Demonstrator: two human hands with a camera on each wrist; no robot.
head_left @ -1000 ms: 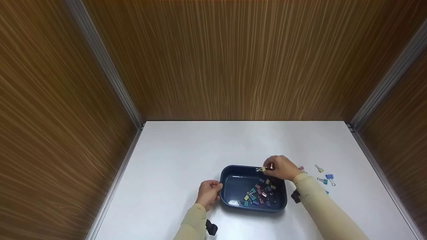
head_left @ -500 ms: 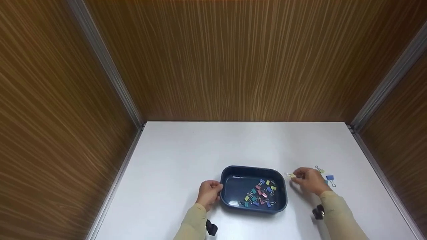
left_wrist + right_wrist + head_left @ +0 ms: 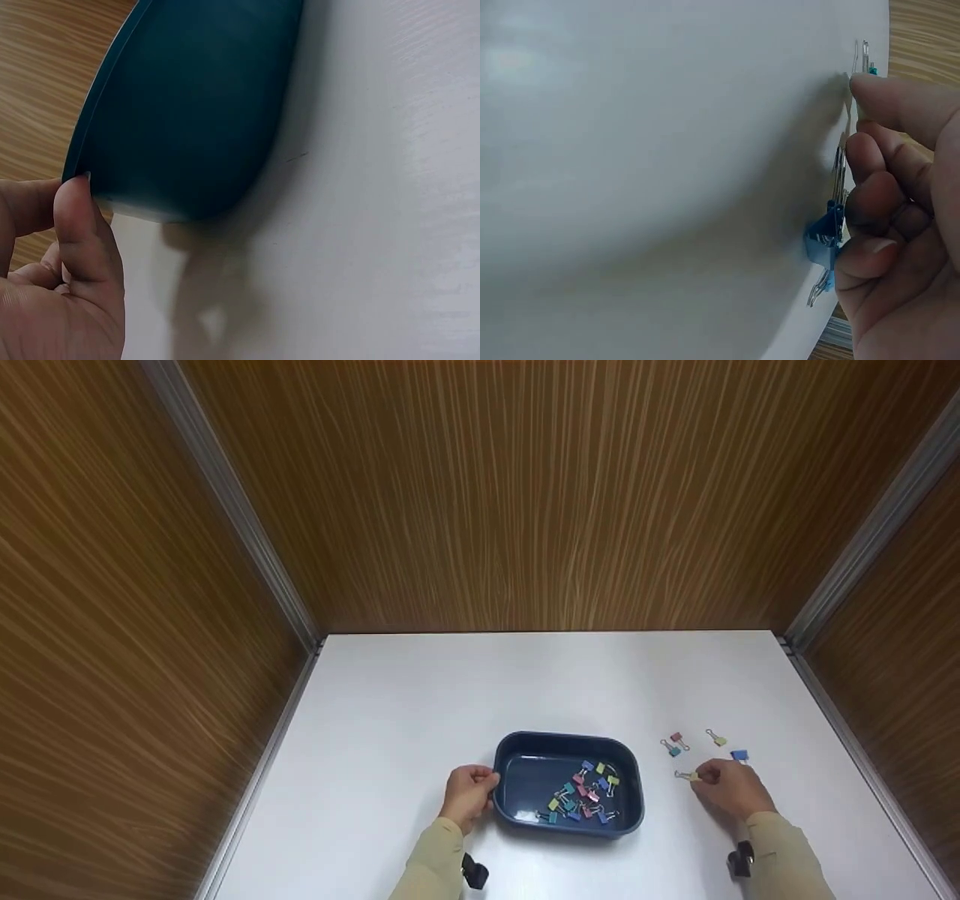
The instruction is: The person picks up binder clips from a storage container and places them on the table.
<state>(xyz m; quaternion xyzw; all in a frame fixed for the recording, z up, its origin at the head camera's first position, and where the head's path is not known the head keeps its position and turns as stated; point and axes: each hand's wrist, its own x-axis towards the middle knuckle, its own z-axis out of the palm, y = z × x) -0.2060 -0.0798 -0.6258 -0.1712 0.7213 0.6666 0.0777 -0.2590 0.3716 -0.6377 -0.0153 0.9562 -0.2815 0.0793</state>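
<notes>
My left hand (image 3: 468, 795) pinches the left rim of a dark blue rectangular tray (image 3: 525, 780); the left wrist view shows thumb and fingers on the tray's edge (image 3: 105, 94). Inside the tray, mostly toward its right, lie several small binder clips (image 3: 581, 790) in yellow, pink, teal and blue. To the right of the tray, my right hand (image 3: 735, 789) pinches a yellow binder clip (image 3: 688, 775) low over the table, its wire handles pointing left. In the right wrist view the fingers largely hide that clip, and a blue binder clip (image 3: 823, 244) stands near the curled fingers.
On the white table (image 3: 405, 690), behind my right hand, lie a pink clip (image 3: 676, 736), a teal clip (image 3: 673, 750), another yellow clip (image 3: 718, 740) and a blue clip (image 3: 739, 754) partly covered by the hand. Wood-grain panels (image 3: 480, 495) enclose the back and sides.
My right hand has moved from over the tray's back right corner out to the right and nearer, carrying the yellow binder clip. My left hand and the tray have stayed in place.
</notes>
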